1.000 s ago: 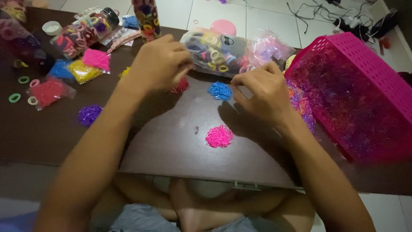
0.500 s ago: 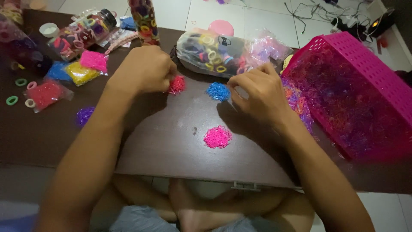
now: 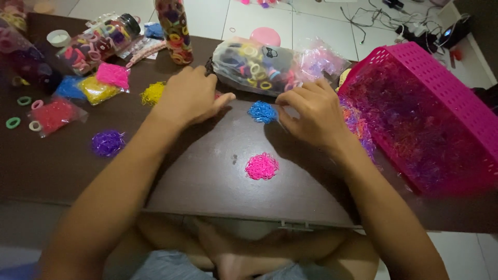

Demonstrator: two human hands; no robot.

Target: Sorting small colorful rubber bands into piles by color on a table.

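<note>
Since the earlier frame the left hand (image 3: pixel 189 96) has slid right, now hiding the red pile it sat beside; its fingers lie loosely curled on the desk (image 3: pixel 207 181), holding nothing visible. The right hand (image 3: pixel 314 111) pinches narrowly beside the blue band pile (image 3: pixel 262 111). The pink basket (image 3: pixel 430 111) holds mixed bands; a pink band pile (image 3: pixel 262 166) lies nearer.

left hand (image 3: pixel 189 96): palm down, fingers curled | right hand (image 3: pixel 311 111): palm down, fingertips pinched

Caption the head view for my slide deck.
Both hands, left hand and right hand, rest beside the blue band pile.
</note>
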